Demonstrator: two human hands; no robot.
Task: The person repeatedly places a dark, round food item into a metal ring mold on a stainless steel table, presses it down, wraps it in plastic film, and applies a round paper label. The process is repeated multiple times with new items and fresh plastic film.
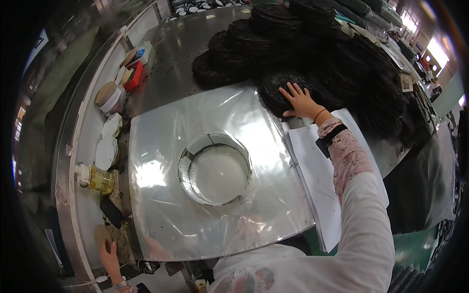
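My right hand [299,101] lies open, fingers spread, flat on a dark round disc [286,90] at the near edge of a big heap of such discs [337,53] on the steel table [195,44]. The disc sits just beyond the far right corner of a clear plastic sheet [161,146] spread before me, with a shallow round mould [215,168] sunk under its middle. A stack of white paper [317,171] lies beside the sheet, under my right forearm. My left hand [110,259] is open too, low at the table's left edge, fingertips on a brown round pad [103,234]. Along the left rim I see a yellowish bottle [97,179] on its side, piles of white round labels [108,144], a tan-topped stack [108,95], a red box [134,75], and a blue-marked carton [141,54] farther back.
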